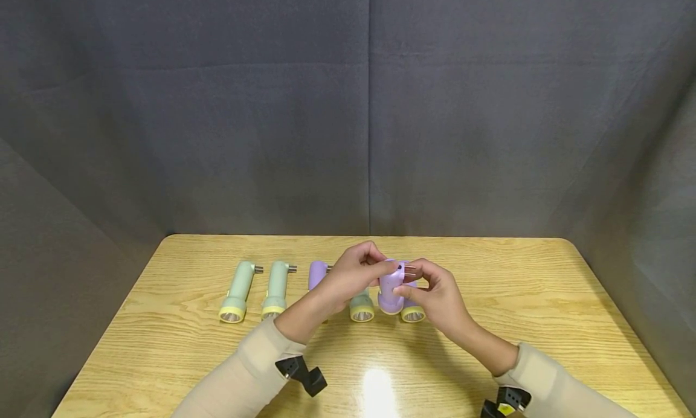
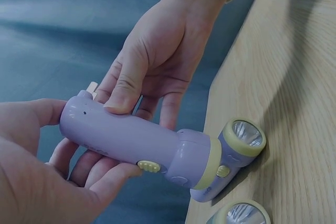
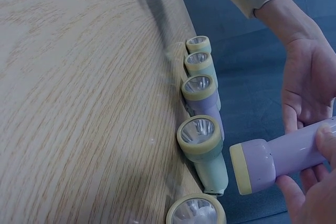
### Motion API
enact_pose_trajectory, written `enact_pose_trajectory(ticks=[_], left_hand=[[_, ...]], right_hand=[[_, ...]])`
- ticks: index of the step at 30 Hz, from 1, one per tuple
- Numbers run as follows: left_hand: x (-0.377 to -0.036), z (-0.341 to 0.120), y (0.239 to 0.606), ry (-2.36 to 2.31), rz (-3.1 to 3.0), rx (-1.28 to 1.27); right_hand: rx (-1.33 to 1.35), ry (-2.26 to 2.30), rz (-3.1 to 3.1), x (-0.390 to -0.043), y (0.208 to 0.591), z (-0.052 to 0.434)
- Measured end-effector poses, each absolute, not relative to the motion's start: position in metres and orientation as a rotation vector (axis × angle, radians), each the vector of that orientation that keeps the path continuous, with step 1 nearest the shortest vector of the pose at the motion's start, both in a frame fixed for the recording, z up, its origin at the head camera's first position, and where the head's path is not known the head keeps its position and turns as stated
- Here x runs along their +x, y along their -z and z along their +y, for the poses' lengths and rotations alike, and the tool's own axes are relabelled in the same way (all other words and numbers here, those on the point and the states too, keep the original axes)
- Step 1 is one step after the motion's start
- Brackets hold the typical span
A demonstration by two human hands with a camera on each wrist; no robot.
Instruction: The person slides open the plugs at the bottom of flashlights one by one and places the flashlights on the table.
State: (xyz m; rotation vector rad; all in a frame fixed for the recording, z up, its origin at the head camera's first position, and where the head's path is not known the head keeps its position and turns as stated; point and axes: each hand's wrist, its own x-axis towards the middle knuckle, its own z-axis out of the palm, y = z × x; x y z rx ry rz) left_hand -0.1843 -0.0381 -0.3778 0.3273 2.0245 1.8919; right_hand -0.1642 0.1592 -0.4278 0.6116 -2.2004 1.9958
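Both hands hold a purple flashlight (image 1: 390, 291) above the table, its yellow-rimmed lamp end pointing down toward the person. Two metal plug prongs (image 1: 410, 271) stick out sideways from its tail end. My left hand (image 1: 350, 277) grips the tail and body; in the left wrist view its thumb lies by the yellow switch (image 2: 148, 166). From the other side, my right hand (image 1: 444, 298) pinches the body, thumb on top and fingers beneath in the right wrist view. Behind the held flashlight, another purple flashlight (image 1: 413, 313) lies partly hidden.
Flashlights lie in a row on the wooden table (image 1: 179, 345): two green ones (image 1: 239, 288) at the left, a purple one (image 1: 317, 274) partly behind the left arm, then a green one (image 1: 361, 307). A dark curtain (image 1: 272, 134) hangs behind the table.
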Motion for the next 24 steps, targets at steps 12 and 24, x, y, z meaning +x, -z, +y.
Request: enact_pose_trajectory(ticks=[12,24], left_hand=[[-0.187,-0.042,0.382,-1.89,2.014,0.383],[-0.189,-0.048,0.388,-1.89,1.97,0.425]], right_hand=[[0.592,-1.97,-2.231,-0.165,0.428,0.16],[0.591,-1.957,-2.247,-0.164,0.429,0.162]])
